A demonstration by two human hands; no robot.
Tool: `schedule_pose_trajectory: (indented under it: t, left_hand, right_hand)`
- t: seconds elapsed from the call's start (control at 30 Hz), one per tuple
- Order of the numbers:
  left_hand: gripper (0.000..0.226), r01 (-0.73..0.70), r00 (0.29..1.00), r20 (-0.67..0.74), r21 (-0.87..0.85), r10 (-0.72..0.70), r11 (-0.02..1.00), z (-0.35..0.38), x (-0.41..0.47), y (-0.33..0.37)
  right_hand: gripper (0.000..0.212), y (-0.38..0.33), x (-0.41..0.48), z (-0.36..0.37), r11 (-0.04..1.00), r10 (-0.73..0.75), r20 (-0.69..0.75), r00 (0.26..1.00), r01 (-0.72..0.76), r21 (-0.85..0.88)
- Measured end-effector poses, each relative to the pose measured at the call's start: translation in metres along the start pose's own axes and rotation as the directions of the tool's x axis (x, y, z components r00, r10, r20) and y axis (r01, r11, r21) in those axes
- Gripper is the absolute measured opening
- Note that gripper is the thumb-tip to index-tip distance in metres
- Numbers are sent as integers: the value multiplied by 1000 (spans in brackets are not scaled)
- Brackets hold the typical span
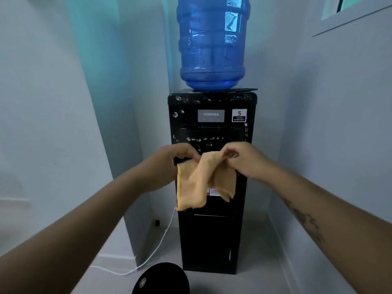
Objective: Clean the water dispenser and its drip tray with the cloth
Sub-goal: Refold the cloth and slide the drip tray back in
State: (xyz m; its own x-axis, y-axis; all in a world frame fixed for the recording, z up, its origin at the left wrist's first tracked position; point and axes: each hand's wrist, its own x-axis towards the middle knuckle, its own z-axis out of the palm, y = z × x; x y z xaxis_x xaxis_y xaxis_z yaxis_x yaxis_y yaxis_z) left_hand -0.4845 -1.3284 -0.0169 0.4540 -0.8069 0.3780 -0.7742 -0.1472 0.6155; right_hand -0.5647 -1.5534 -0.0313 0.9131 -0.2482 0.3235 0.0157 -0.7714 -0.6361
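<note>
The cloth [203, 179] hangs between both hands in front of the dispenser [212, 230], about level with the tap recess; it is soft and limp, sagging into two folds, and looks light enough to bunch or spread at will, so the top edge where it is already pinched seems the right place to keep hold. The left hand [176, 154] has its fingers curled closed on the cloth's upper left corner, and the right hand [244, 159] pinches the upper right edge between thumb and fingertips. The dispenser looks rigid and glossy, beaded with water drops across its top and front, so the cloth should slide easily. The drip tray I cannot make out behind the cloth. I count one cloth, one dispenser, one blue bottle [212, 43] on top, one white cord [161, 236] on the floor, two hands
</note>
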Motion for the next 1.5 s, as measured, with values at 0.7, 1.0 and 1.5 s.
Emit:
schedule_pose_trajectory:
  t: [0.7,1.0,1.5]
  left_hand:
    - [3,32,960,-271,-148,-71,989,15,73,8]
    - [48,270,876,-478,359,-72,893,-54,173,-12]
    - [62,333,936,-253,421,-244,843,-56,308,-50]
  right_hand:
    - [44,-4,-2,-22,886,-58,53,997,27,462]
    - [21,15,39,-75,866,62,-96,993,-6,501]
    - [18,56,97,-89,882,63,-87,994,-15,471]
